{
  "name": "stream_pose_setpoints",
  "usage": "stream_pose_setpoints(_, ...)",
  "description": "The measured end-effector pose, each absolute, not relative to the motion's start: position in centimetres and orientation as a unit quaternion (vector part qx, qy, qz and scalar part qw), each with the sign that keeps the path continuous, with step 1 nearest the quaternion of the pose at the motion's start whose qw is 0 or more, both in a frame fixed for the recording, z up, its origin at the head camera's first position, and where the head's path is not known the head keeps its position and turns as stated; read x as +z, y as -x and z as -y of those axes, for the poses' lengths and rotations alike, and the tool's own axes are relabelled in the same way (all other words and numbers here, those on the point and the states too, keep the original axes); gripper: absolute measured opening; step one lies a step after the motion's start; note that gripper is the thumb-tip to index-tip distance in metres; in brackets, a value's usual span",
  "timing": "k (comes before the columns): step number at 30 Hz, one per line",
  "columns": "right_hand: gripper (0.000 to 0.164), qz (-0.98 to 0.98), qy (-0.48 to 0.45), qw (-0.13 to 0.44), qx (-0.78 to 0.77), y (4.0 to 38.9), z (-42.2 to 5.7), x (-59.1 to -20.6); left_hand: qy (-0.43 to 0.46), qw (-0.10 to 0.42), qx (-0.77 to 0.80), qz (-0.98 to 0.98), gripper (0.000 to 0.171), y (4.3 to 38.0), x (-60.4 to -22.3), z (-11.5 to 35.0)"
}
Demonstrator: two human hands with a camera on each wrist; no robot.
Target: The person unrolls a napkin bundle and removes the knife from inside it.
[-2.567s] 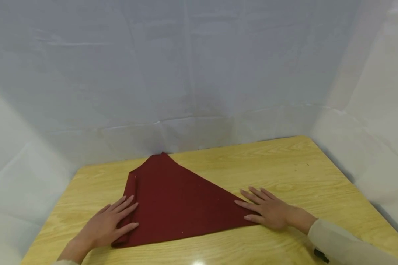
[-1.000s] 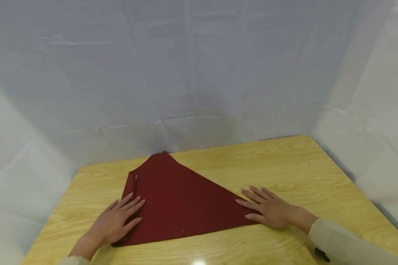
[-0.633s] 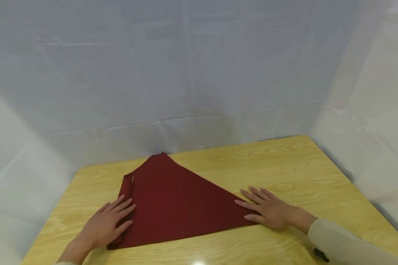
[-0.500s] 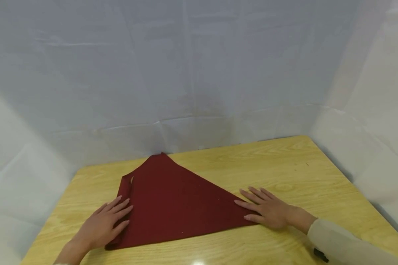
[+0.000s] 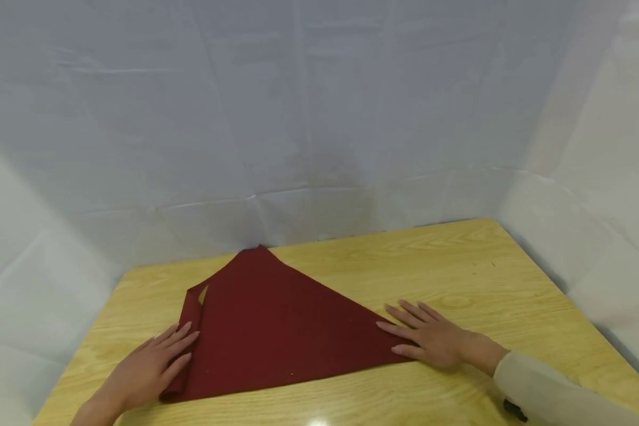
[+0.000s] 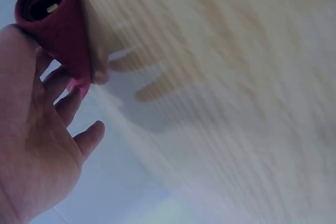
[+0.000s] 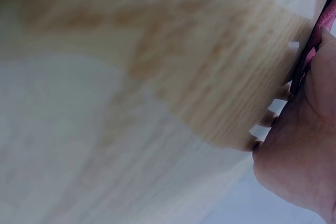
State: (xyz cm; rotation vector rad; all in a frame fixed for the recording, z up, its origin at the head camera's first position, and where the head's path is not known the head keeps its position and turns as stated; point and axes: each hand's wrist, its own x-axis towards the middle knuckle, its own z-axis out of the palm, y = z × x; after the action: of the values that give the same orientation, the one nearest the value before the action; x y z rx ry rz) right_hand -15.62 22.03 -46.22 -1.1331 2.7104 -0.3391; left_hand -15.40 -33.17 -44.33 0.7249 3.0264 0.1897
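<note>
A dark red cloth lies spread on the wooden table, with a peak at the back and a long taper to the right. Its left edge is a roll; in the left wrist view the end of this roll shows wound layers. My left hand rests its extended fingers over the roll, thumb apart from them. Flat at the cloth's right corner lies my right hand, fingers spread, its thumb and index finger on the fabric and the others beyond the slanted edge.
The light wooden table runs back to a pale sheet wall. More white sheeting stands along the sides. A small dark object shows beneath the right sleeve.
My left hand first shifted slightly right, then moved left with the roll, widening the flat cloth. A gap showing yellow has widened at the roll's upper end. My right hand stays put.
</note>
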Motion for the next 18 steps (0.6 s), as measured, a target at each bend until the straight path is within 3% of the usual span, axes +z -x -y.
stream_pose_setpoints(18,0.053,-0.913,0.380,0.095,-0.112,15.8,-22.1,-46.1,-0.243,-0.018,0.036,-0.969,0.047,15.1,-45.4,33.8)
